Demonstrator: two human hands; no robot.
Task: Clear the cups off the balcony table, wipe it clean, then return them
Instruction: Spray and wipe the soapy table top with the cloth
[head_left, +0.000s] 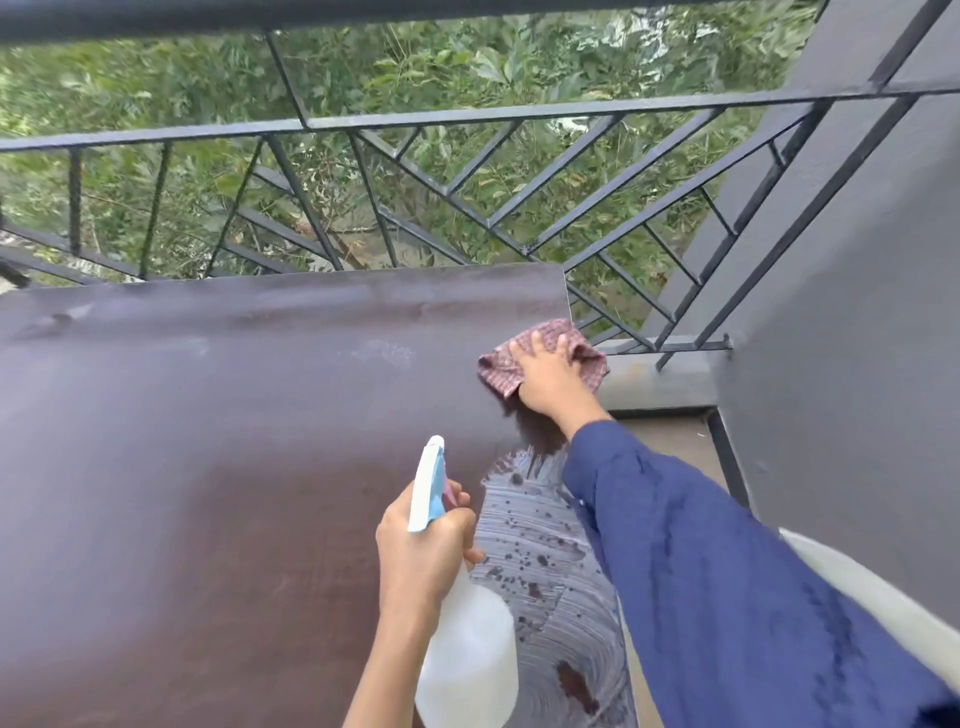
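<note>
Midway: right hand (545, 376) presses cloth (540, 358) under flat fingers, left hand (423, 540) grips spray bottle (467, 649); table (208, 467) cupless, mostly unwiped.

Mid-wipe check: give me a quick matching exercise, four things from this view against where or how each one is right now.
Things:
1. cloth
2. spray bottle
3. table
4. railing

States:
A. beyond the far edge, leaves behind it
B. pressed flat under the right hand
C. wet streaks along its right side
D. gripped in the left hand

Pairs: 1-B, 2-D, 3-C, 4-A
</note>
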